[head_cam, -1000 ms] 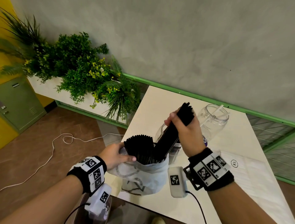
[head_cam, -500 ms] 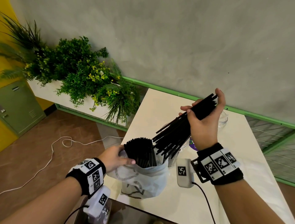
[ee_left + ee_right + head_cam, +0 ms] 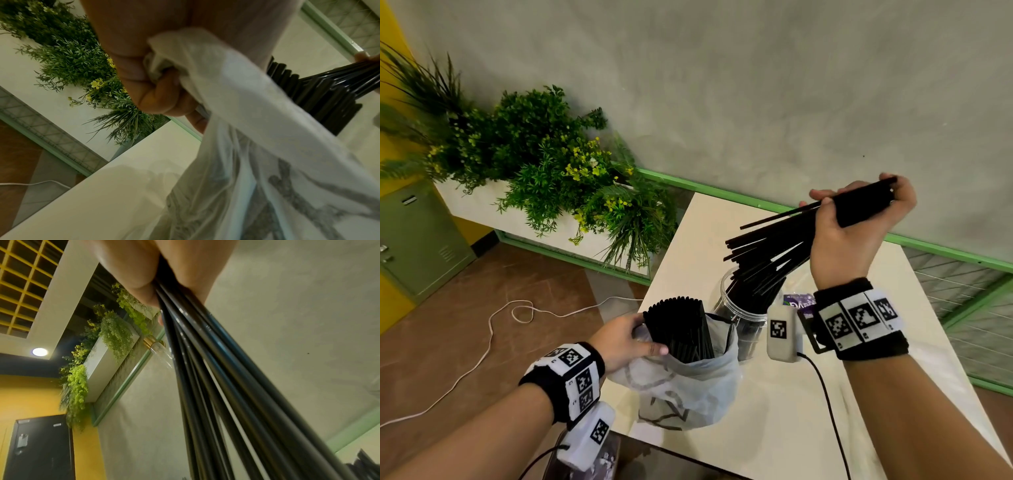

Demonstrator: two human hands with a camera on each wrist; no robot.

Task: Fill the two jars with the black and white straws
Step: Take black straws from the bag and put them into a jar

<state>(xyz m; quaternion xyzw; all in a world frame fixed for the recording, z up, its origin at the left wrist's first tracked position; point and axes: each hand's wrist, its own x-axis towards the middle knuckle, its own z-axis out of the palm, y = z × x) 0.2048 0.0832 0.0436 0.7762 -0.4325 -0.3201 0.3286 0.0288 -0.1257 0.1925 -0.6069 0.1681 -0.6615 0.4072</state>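
Right hand (image 3: 849, 236) grips black straws (image 3: 774, 246) over jar (image 3: 743, 318), centre frame.
Left hand (image 3: 619, 341) fingers clutch bag (image 3: 688, 387) of straws on table (image 3: 774, 428), lower centre.

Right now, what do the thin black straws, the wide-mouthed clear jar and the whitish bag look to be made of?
Thin black straws: probably smooth glossy plastic; the right-wrist view shows light streaks along them.
Wide-mouthed clear jar: transparent, glass or clear plastic, cannot tell which; straws show through its wall.
Whitish bag: thin translucent plastic film by its look; it crumples softly where the left hand grips it.
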